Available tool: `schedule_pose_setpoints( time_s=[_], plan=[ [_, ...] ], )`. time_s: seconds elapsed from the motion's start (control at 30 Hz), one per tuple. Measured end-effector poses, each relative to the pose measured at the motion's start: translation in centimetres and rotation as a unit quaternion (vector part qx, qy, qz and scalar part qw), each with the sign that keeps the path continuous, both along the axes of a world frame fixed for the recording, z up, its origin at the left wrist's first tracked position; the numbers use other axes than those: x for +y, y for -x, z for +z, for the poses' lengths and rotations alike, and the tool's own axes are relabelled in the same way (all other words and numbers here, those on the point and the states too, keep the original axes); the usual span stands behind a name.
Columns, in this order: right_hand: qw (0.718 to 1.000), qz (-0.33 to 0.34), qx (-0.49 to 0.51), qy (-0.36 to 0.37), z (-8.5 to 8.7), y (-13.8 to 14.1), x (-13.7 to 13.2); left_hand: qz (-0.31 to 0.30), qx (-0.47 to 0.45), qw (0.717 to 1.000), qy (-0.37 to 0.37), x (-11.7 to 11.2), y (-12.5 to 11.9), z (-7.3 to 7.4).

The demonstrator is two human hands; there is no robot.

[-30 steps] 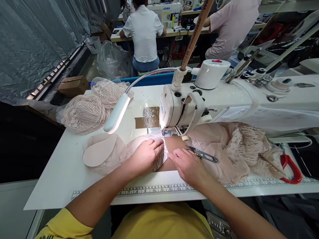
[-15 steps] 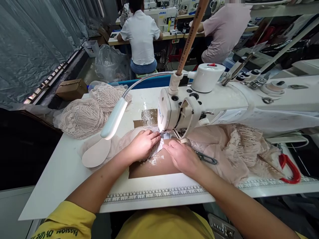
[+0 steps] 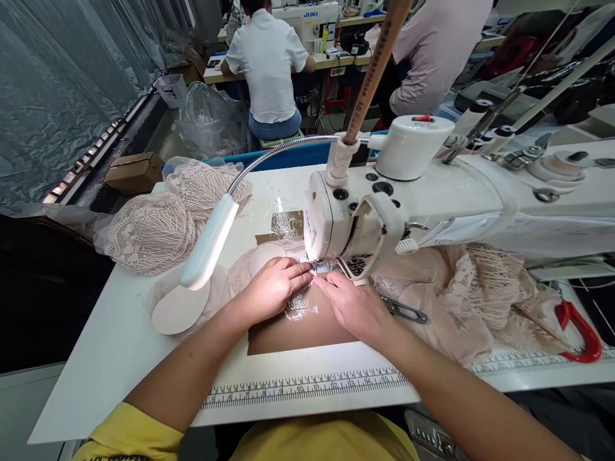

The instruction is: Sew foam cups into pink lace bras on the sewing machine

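Observation:
My left hand [image 3: 276, 289] lies over beige lace fabric [image 3: 250, 261] left of the needle, with its fingers stretched out and pressing the cloth down. My right hand [image 3: 354, 306] sits just right of the needle, its thumb and forefinger closed at the near edge of the lace; the pinched bit is mostly hidden. Both sets of fingertips almost meet in front of the presser foot [image 3: 314, 266] of the white sewing machine [image 3: 329, 218]. A smooth pale cup [image 3: 266, 254] shows in the fabric behind my left hand. Dark thread snips [image 3: 406, 310] lie beside my right wrist.
Lace cups [image 3: 154, 230] are piled at the back left, with a pale oval pad [image 3: 180, 310] nearer. A lamp [image 3: 209, 243] hangs over the left side. More lace [image 3: 485, 294] and red-handled scissors [image 3: 581, 330] lie right. A ruler strip [image 3: 307, 387] runs along the front. Two people sit ahead.
The lace edge that showed between my hands has moved in toward the needle, and less of it is visible. My fingertips are closer together. The view has shifted slightly.

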State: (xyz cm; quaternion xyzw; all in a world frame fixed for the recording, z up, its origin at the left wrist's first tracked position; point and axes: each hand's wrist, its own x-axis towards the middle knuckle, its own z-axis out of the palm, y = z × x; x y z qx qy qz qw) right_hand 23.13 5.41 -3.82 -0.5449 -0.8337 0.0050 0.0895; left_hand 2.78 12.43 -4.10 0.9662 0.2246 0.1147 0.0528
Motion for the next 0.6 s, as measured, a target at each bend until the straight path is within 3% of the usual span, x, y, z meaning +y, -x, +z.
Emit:
schedule_pose_setpoints(
  time_s=[0.6],
  plan=[
    [0.998, -0.022, 0.053, -0.002, -0.8, -0.4, 0.3, 0.031, -0.001, 0.999, 0.013, 1.6, 0.1, 0.0]
  ],
)
